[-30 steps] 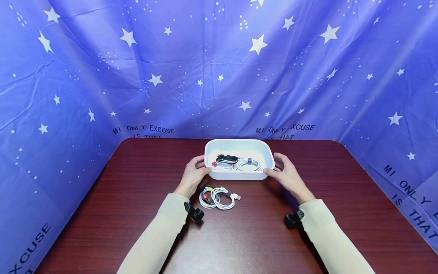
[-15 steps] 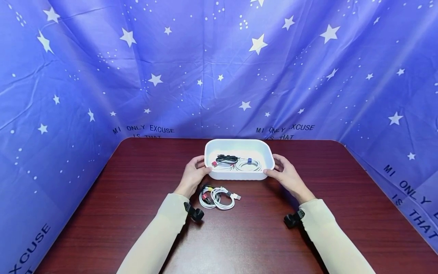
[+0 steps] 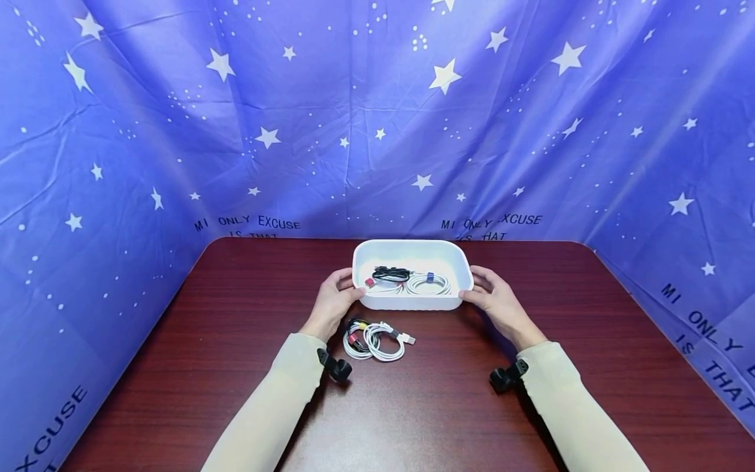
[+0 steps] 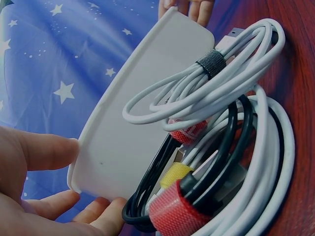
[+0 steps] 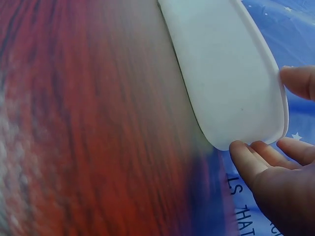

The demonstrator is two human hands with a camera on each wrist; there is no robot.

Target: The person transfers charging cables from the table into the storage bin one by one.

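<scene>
A white open-topped storage box (image 3: 413,303) sits on the table, held at both ends. My left hand (image 3: 331,307) grips its left end, thumb at the front rim corner and fingers along the side. At the right end, my right hand (image 3: 498,307) has its thumb on the front corner and its fingertips against the end wall, seen also in the right wrist view. Inside the box lie a coiled black cable (image 3: 390,275), a white cable coil with a blue strap (image 3: 430,277), and a white cable with a red end (image 3: 369,282).
In front of the box lies a white cable coil with a dark strap (image 4: 211,64), overlapping white and black cables with a yellow strap (image 4: 175,174) and a red strap (image 4: 177,211). A blue star-printed curtain (image 3: 377,118) surrounds the dark red wooden table (image 3: 413,419).
My right hand has shifted slightly outward, its thumb sliding a little to the right along the front corner. My left hand, the box and the cables stay where they were.
</scene>
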